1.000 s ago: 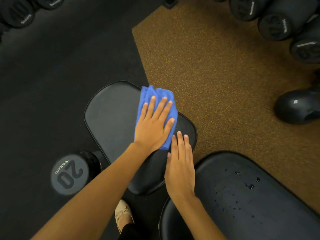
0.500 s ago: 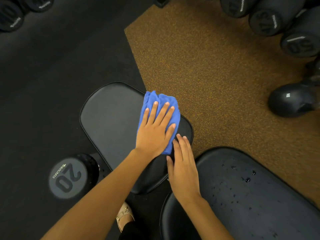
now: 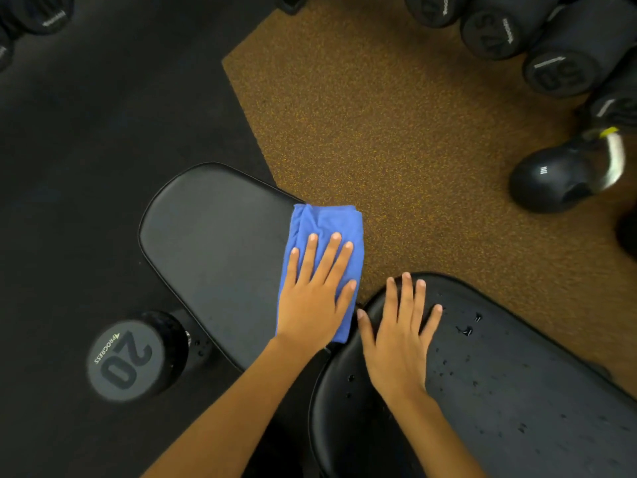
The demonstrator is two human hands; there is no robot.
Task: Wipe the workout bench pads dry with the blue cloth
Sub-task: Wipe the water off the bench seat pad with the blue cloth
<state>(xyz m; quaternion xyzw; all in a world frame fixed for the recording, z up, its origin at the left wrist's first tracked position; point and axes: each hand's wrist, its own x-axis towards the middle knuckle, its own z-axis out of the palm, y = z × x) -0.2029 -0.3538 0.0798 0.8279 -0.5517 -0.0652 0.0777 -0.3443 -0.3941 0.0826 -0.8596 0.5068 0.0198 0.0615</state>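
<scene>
The folded blue cloth [image 3: 324, 222] lies over the right edge of the small black seat pad [image 3: 213, 236], partly hanging past it. My left hand [image 3: 310, 305] presses flat on the cloth with fingers spread. The seat pad's bare surface looks dry. My right hand [image 3: 400, 339] rests flat and empty on the near end of the larger black bench pad [image 3: 517, 391]. That pad carries several water droplets [image 3: 467, 329] scattered across it.
A dumbbell marked 20 [image 3: 127, 360] stands on the dark floor left of the seat pad. A kettlebell [image 3: 551, 181] and a row of large dumbbells [image 3: 558, 63] sit at the right on the brown speckled mat [image 3: 396, 132]. More dumbbells [image 3: 38, 12] lie top left.
My left hand has slid the cloth right to the seat pad's edge. My right hand has moved off the seat pad onto the wet larger pad.
</scene>
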